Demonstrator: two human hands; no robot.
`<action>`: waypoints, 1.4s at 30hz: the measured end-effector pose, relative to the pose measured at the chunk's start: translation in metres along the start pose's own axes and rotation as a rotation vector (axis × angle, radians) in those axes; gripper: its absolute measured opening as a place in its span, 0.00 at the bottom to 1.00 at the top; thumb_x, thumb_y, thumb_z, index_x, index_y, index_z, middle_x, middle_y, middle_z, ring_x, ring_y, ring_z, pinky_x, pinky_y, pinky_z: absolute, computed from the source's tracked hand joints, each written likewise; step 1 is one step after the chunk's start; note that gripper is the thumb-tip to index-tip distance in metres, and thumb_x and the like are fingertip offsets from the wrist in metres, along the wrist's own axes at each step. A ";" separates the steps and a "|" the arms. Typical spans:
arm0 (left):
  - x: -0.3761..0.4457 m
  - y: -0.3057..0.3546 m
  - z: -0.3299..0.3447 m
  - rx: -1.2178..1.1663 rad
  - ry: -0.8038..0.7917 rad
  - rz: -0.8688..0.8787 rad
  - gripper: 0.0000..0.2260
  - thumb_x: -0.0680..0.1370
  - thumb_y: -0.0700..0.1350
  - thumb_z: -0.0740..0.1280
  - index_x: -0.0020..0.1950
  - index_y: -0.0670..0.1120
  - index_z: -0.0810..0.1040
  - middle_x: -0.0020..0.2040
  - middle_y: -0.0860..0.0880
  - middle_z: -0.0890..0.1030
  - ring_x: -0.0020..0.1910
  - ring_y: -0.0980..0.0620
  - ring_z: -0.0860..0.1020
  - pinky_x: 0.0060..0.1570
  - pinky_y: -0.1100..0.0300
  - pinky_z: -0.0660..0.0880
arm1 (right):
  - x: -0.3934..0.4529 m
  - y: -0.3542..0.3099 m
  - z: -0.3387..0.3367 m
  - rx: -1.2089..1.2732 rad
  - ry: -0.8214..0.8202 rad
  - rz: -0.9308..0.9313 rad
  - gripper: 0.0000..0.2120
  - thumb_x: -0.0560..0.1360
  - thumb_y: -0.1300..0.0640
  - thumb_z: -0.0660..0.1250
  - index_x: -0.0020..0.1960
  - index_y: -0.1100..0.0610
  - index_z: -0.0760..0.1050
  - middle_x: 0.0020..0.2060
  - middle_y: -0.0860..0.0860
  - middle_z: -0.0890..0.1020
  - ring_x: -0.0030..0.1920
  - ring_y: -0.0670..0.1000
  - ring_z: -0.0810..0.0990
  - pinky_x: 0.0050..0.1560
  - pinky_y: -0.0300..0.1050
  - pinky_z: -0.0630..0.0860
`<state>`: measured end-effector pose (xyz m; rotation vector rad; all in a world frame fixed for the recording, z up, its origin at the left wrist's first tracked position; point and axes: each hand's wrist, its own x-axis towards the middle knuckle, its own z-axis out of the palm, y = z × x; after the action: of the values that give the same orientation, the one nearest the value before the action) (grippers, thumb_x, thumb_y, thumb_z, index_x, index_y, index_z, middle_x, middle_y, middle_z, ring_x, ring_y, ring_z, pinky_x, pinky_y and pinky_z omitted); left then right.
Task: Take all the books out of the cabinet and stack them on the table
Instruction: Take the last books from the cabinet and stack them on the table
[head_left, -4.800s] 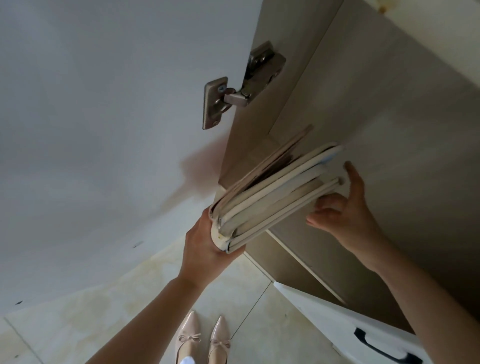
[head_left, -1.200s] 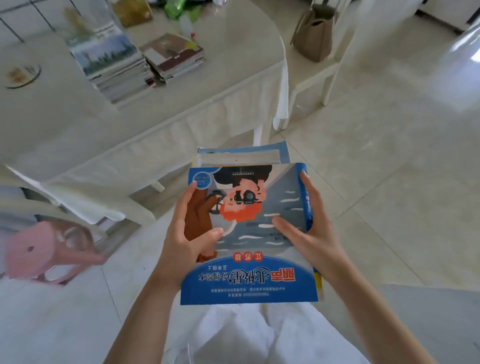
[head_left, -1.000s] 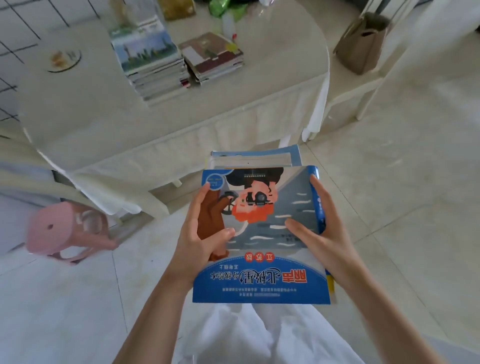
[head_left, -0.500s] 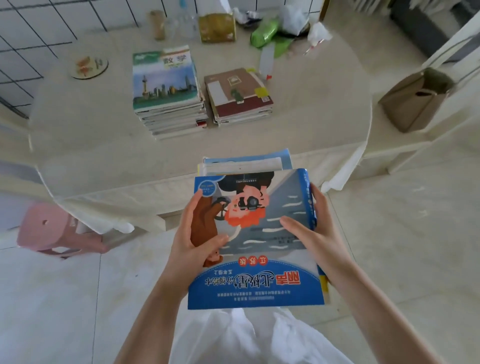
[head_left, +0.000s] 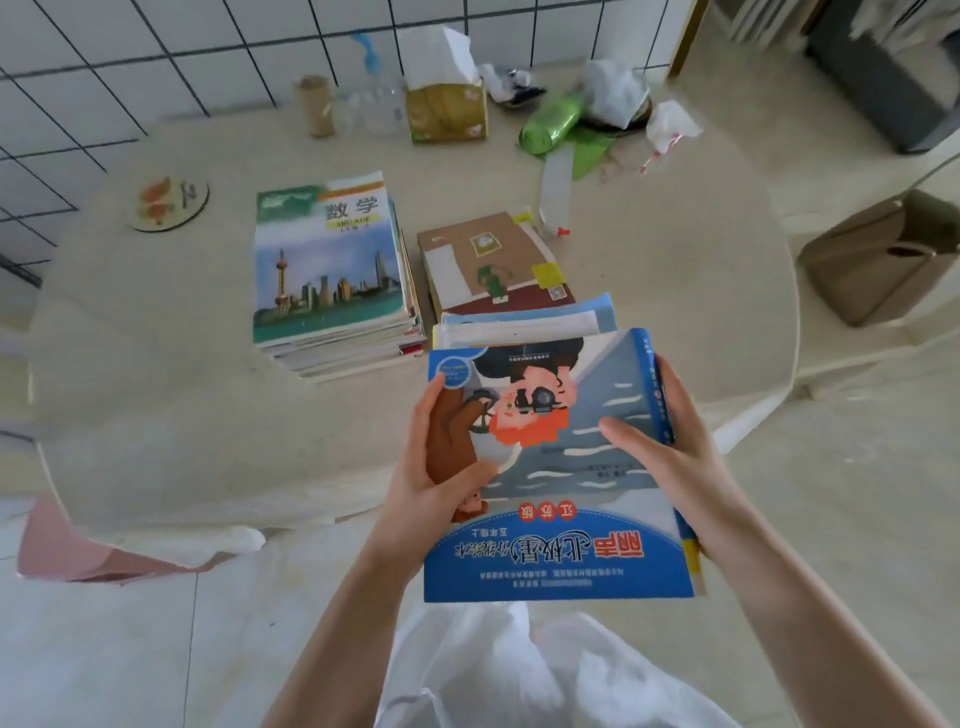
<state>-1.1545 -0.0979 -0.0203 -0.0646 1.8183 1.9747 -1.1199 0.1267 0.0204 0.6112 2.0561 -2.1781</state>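
I hold a bundle of books (head_left: 566, 499) flat in front of me, its top cover blue with a cartoon face, upside down to me. My left hand (head_left: 441, 467) grips its left edge, thumb on the cover. My right hand (head_left: 670, 457) grips its right spine edge. The bundle's far end hangs over the near edge of the round table (head_left: 182, 415). On the table stand two stacks: a taller one topped by a maths book with a city skyline (head_left: 330, 265), and to its right a lower one topped by a brown book (head_left: 488, 260).
Clutter lines the table's back: a tissue box (head_left: 447, 106), a cardboard roll (head_left: 314, 104), green plastic bags (head_left: 558, 124), a white bottle (head_left: 553, 189), a round coaster (head_left: 169, 200). A brown bag (head_left: 878, 260) sits on a chair at right. A pink stool (head_left: 67, 545) stands at lower left.
I took the books out of the cabinet, turned and walked to the table. In the last second the table and its two stacks came closer; my grip on the bundle is unchanged.
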 end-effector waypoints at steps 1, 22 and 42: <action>0.010 0.006 -0.001 0.007 -0.012 0.004 0.35 0.75 0.32 0.68 0.73 0.62 0.60 0.60 0.63 0.78 0.46 0.52 0.83 0.33 0.63 0.78 | 0.009 -0.004 0.000 0.013 0.012 0.016 0.28 0.75 0.61 0.70 0.68 0.40 0.66 0.54 0.49 0.83 0.49 0.54 0.85 0.45 0.55 0.83; 0.167 0.035 0.006 -0.038 0.177 -0.114 0.35 0.70 0.29 0.72 0.69 0.55 0.65 0.54 0.50 0.82 0.48 0.50 0.84 0.39 0.59 0.81 | 0.190 -0.035 -0.035 -0.020 -0.219 0.287 0.15 0.73 0.68 0.70 0.58 0.58 0.76 0.46 0.54 0.87 0.45 0.54 0.86 0.41 0.45 0.83; 0.151 -0.011 0.007 0.273 0.289 0.104 0.23 0.58 0.40 0.83 0.49 0.37 0.82 0.37 0.56 0.86 0.37 0.65 0.81 0.38 0.71 0.75 | 0.186 0.023 -0.049 -0.316 -0.208 -0.067 0.30 0.64 0.76 0.75 0.57 0.53 0.69 0.40 0.30 0.81 0.41 0.31 0.79 0.41 0.24 0.73</action>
<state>-1.2838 -0.0465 -0.0802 -0.1807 2.3053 1.8410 -1.2719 0.2113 -0.0657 0.2732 2.2626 -1.8001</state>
